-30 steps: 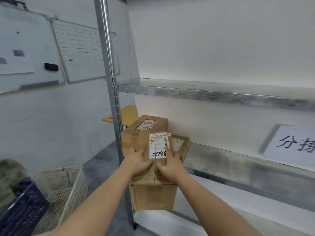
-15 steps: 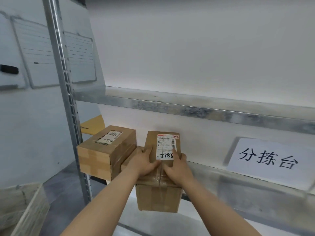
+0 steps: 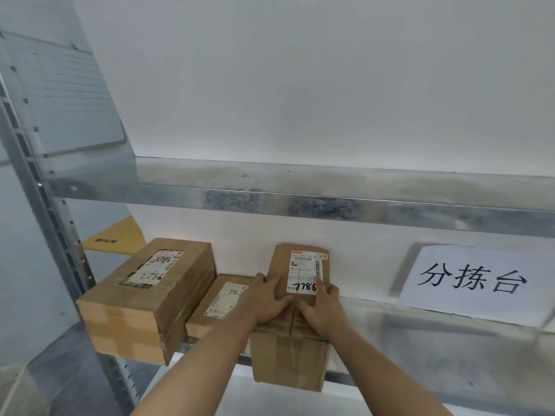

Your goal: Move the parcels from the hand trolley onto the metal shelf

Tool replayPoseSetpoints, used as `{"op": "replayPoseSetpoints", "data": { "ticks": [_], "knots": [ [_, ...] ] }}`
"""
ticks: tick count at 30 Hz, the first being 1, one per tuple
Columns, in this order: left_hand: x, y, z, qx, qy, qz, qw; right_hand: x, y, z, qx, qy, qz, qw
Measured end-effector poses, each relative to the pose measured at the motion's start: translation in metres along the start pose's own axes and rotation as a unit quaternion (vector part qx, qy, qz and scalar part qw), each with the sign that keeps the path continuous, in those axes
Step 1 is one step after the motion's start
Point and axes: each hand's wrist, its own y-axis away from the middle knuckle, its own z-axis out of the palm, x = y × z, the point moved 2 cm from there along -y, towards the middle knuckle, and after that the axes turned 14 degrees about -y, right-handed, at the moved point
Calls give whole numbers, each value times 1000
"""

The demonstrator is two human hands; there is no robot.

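Note:
A brown cardboard parcel (image 3: 289, 358) with a white label marked 7786 sits on the metal shelf (image 3: 420, 328), its near end hanging over the shelf's front edge. My left hand (image 3: 264, 298) and my right hand (image 3: 322, 307) lie flat on its top, fingers straight and pointing to the wall. To its left lies a flat parcel (image 3: 216, 307), and further left a bigger taped parcel (image 3: 144, 298), both on the same shelf. The hand trolley is out of sight.
An upper shelf level (image 3: 300, 193) runs above the parcels. A white paper sign (image 3: 477, 280) leans at the back right of the shelf. The slotted upright post (image 3: 45, 220) stands at the left. A whiteboard (image 3: 60, 100) hangs on the left wall.
The labelled parcel has travelled right and forward onto the shelf beside the flat parcel. My view has swung right, so the baskets on the floor are gone from sight.

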Motion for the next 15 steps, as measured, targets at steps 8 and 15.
{"op": "replayPoseSetpoints", "data": {
  "ticks": [8,15],
  "knots": [
    [-35,-44,7,-9,-22,17,1000,-13,-43,27,0,23,31,999],
    [-39,-57,11,-37,8,37,999,-10,-52,30,-10,45,42,998]
  ]
}}
